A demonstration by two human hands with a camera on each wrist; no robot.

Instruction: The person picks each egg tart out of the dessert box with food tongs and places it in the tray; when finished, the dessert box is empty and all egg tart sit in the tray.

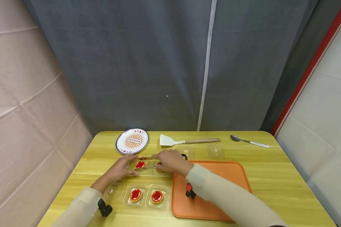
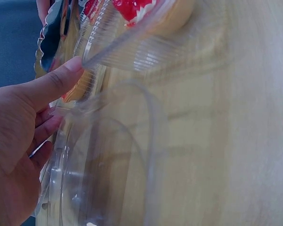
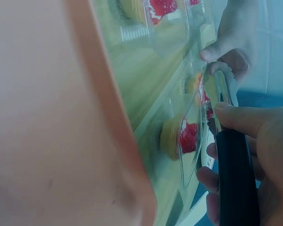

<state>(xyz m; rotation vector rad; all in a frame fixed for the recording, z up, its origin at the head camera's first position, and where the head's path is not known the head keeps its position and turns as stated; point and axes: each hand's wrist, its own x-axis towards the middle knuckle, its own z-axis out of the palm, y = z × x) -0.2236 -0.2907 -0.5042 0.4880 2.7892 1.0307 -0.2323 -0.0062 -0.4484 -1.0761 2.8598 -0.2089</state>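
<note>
**Left of the orange tray (image 1: 187,201), tongs (image 3: 238,179) straddled a red-topped tart (image 1: 140,165)**

Just off the tray's far left corner, the right hand (image 1: 171,161) gripped the tongs' black handle; whether their parted ends touched the tart could not be told. The left hand (image 1: 120,168), thumb and fingers spread, touched the tart's clear container (image 1: 146,163) on the side away from the tray. Beyond the tray, leftward, a plate (image 1: 132,141) bore red characters, too small to read surely.
</note>
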